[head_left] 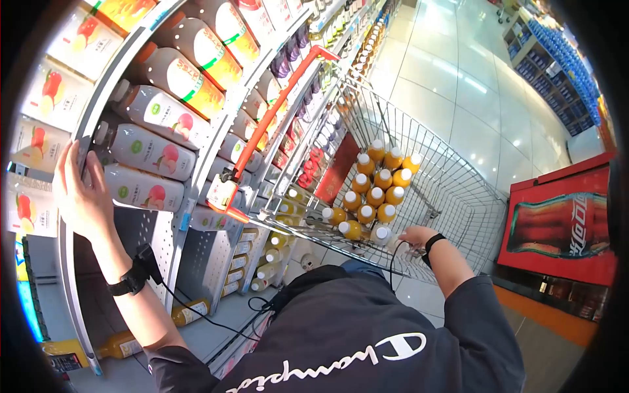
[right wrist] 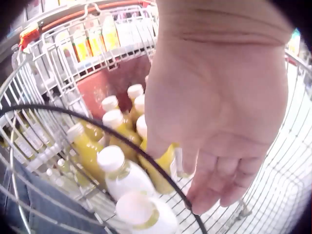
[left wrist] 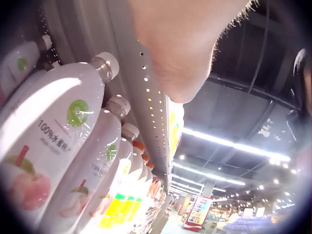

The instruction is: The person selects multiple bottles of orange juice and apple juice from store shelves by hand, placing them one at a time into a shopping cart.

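My left hand [head_left: 85, 200] rests at the metal shelf's front edge, fingers extended beside pale bottles with peach labels [head_left: 147, 187]. In the left wrist view that hand [left wrist: 178, 48] is partly seen above the shelf rail, near the row of peach bottles [left wrist: 73, 112]; its fingertips are out of that frame. Over the near end of the cart [head_left: 452, 190] hangs my right hand [head_left: 419, 239], holding nothing, its fingers loosely bent in the right wrist view [right wrist: 219, 102]. Beside it stand two pale bottles [right wrist: 127, 183] and several yellow-orange bottles with white caps [right wrist: 89, 146].
The cart's red handle [head_left: 278, 105] lies along the shelves. Larger orange-labelled bottles [head_left: 180, 75] fill the shelf beyond the peach ones. A red drinks cooler [head_left: 557, 216] stands right of the cart. Tiled aisle floor [head_left: 452, 78] runs ahead. A black cable [right wrist: 122, 139] crosses near my right hand.
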The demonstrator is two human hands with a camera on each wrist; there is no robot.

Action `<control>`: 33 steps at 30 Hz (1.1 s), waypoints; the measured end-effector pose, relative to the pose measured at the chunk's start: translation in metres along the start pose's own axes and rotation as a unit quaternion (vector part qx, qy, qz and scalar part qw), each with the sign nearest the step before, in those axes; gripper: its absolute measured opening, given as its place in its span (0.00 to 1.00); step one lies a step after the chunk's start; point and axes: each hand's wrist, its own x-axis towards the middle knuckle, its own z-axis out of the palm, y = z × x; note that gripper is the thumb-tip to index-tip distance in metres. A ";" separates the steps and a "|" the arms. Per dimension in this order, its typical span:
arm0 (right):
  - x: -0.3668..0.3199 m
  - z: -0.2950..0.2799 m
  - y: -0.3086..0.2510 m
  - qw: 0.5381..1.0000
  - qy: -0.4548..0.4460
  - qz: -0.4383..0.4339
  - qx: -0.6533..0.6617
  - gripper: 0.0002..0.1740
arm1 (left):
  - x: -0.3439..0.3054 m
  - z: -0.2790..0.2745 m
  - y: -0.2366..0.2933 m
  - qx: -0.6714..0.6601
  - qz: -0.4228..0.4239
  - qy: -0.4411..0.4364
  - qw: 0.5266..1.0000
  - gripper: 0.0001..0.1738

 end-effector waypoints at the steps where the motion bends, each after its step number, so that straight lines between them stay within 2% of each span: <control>1: -0.007 -0.016 0.002 0.999 0.023 -0.018 -0.039 0.32 | 0.000 0.000 0.002 0.007 -0.013 0.000 1.000 0.16; 4: -0.027 -0.075 0.011 0.973 0.137 -0.103 -0.153 0.31 | 0.002 -0.004 0.010 0.016 -0.011 0.016 1.000 0.16; 6: -0.051 -0.137 -0.003 0.925 0.237 -0.184 -0.234 0.29 | 0.002 -0.002 0.011 0.015 0.005 0.025 1.000 0.18; 7: -0.126 -0.176 -0.052 0.929 0.254 -0.179 -0.201 0.27 | 0.001 -0.007 0.015 0.004 -0.037 -0.028 0.999 0.19; 8: -0.158 -0.213 -0.077 0.901 0.300 -0.244 -0.197 0.26 | -0.001 -0.008 0.010 -0.012 -0.003 -0.013 1.000 0.23; 9: -0.234 -0.238 -0.124 0.855 0.369 -0.298 -0.209 0.24 | 0.000 -0.015 0.010 -0.027 -0.023 -0.016 0.999 0.24; 10: -0.314 -0.253 -0.175 0.831 0.411 -0.303 -0.222 0.23 | 0.005 -0.023 0.010 -0.048 -0.041 -0.017 0.998 0.25; 11: -0.405 -0.248 -0.231 0.826 0.444 -0.275 -0.211 0.22 | 0.007 -0.026 0.010 -0.069 -0.053 -0.018 0.996 0.25; 12: -0.453 -0.257 -0.262 0.772 0.485 -0.344 -0.225 0.20 | 0.010 -0.028 0.010 -0.081 -0.058 -0.022 0.995 0.26; 13: -0.501 -0.258 -0.294 0.696 0.541 -0.394 -0.259 0.17 | 0.007 -0.028 0.013 -0.096 -0.066 0.002 0.993 0.26; 14: -0.550 -0.250 -0.335 0.666 0.573 -0.405 -0.254 0.14 | 0.002 -0.020 0.014 -0.119 -0.072 0.024 0.990 0.26; 15: -0.583 -0.265 -0.370 0.602 0.560 -0.475 -0.315 0.13 | 0.002 -0.018 0.012 -0.115 -0.062 0.037 0.991 0.26; 16: -0.599 -0.272 -0.408 0.501 0.569 -0.584 -0.292 0.13 | 0.002 -0.018 0.011 -0.114 -0.051 0.049 0.991 0.26; 17: -0.618 -0.272 -0.455 0.380 0.617 -0.608 -0.325 0.15 | 0.003 -0.020 0.009 -0.111 -0.041 0.050 0.992 0.20; 18: -0.636 -0.265 -0.504 0.365 0.643 -0.599 -0.306 0.17 | 0.002 -0.020 0.007 -0.101 -0.037 0.048 0.993 0.21; 20: -0.655 -0.240 -0.592 0.298 0.638 -0.636 -0.316 0.15 | 0.001 -0.018 0.007 -0.115 -0.044 0.046 0.991 0.25; 22: -0.661 -0.222 -0.676 0.271 0.651 -0.639 -0.307 0.17 | -0.001 -0.018 0.006 -0.117 -0.039 0.044 0.991 0.26; 24: -0.658 -0.190 -0.727 0.320 0.640 -0.646 -0.267 0.20 | -0.004 -0.017 0.004 -0.111 -0.028 0.033 0.993 0.27; 26: -0.645 -0.189 -0.774 0.345 0.588 -0.679 -0.272 0.23 | -0.006 -0.015 0.003 -0.119 -0.025 0.042 0.992 0.27; 27: -0.643 -0.194 -0.795 0.382 0.556 -0.673 -0.304 0.23 | -0.006 -0.017 0.003 -0.122 -0.027 0.040 0.991 0.26; 28: -0.644 -0.197 -0.808 0.417 0.520 -0.665 -0.337 0.24 | -0.006 -0.019 0.003 -0.124 -0.030 0.037 0.991 0.26; 29: -0.648 -0.193 -0.807 0.474 0.492 -0.634 -0.363 0.25 | -0.005 -0.019 0.002 -0.112 -0.027 0.037 0.993 0.25; 30: -0.641 -0.189 -0.813 0.436 0.496 -0.669 -0.341 0.24 | -0.006 -0.018 0.003 -0.108 -0.030 0.046 0.993 0.25; 32: -0.646 -0.179 -0.810 0.512 0.489 -0.643 -0.292 0.25 | -0.006 -0.016 0.004 -0.101 -0.035 0.044 0.993 0.24; 33: -0.645 -0.178 -0.816 0.488 0.523 -0.631 -0.302 0.25 | -0.006 -0.016 0.004 -0.098 -0.038 0.045 0.993 0.25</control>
